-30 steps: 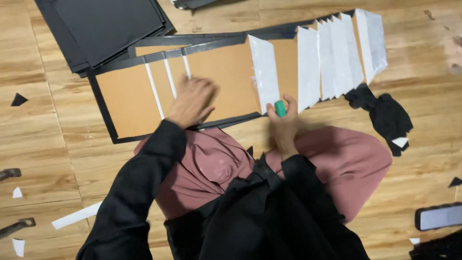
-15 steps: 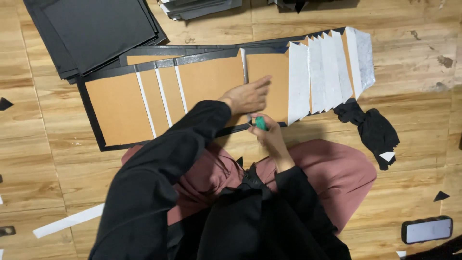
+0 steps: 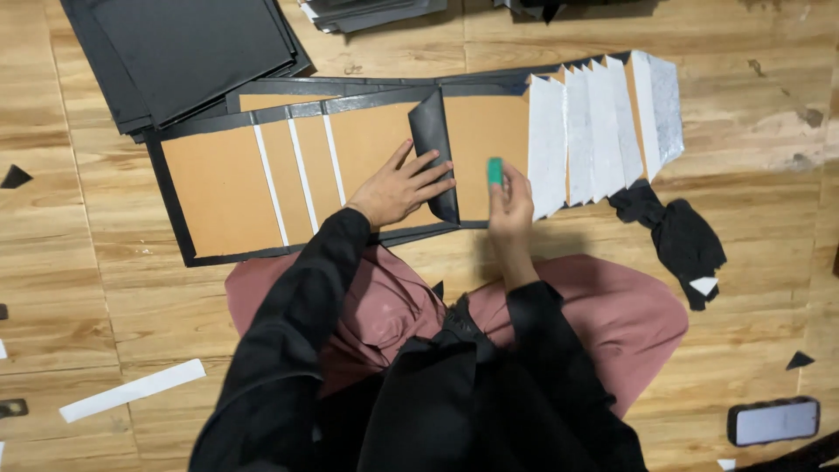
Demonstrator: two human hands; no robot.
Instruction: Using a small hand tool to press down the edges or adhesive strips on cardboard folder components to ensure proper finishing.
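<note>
A long row of brown card panels [image 3: 223, 192] edged in black lies on the wooden floor in front of my knees. My left hand [image 3: 399, 186] rests flat on a panel, fingers spread against a black flap [image 3: 433, 149] that stands folded up between two panels. My right hand [image 3: 509, 199] is shut on a small green tool [image 3: 495, 170], held over the panel just right of the flap. Several white strips [image 3: 594, 131] overlap at the right end of the row.
Black sheets [image 3: 188, 48] are stacked at the top left. A crumpled black cloth [image 3: 677, 236] lies right of the panels. A phone [image 3: 773, 421] sits at the lower right, a white paper strip [image 3: 131, 391] at the lower left. Small black offcuts dot the floor.
A white strip between two panels has given way to a raised black flap. My left hand moved right onto it. My right hand with the green tool rose onto the panel.
</note>
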